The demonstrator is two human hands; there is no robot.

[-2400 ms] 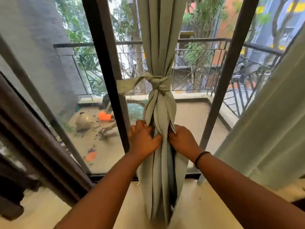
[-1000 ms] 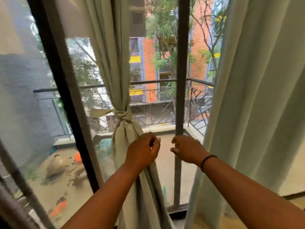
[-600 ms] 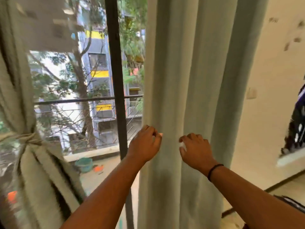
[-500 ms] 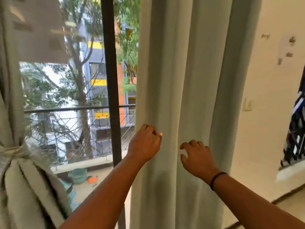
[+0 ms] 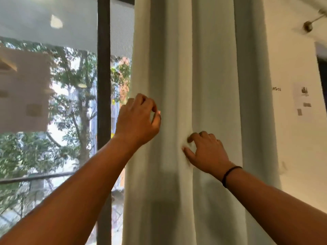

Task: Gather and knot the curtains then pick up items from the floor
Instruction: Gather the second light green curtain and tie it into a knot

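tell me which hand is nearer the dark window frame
Left. The left hand is at the curtain's left edge, just right of the window frame; the right hand pinches a fold farther right.

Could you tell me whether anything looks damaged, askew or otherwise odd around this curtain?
Nothing stands out: the curtain hangs straight in even folds, merely dimpled where the right hand pinches it.

The curtain (image 5: 203,68) runs past top and bottom edges; wall notices (image 5: 303,101) blur unreadably.
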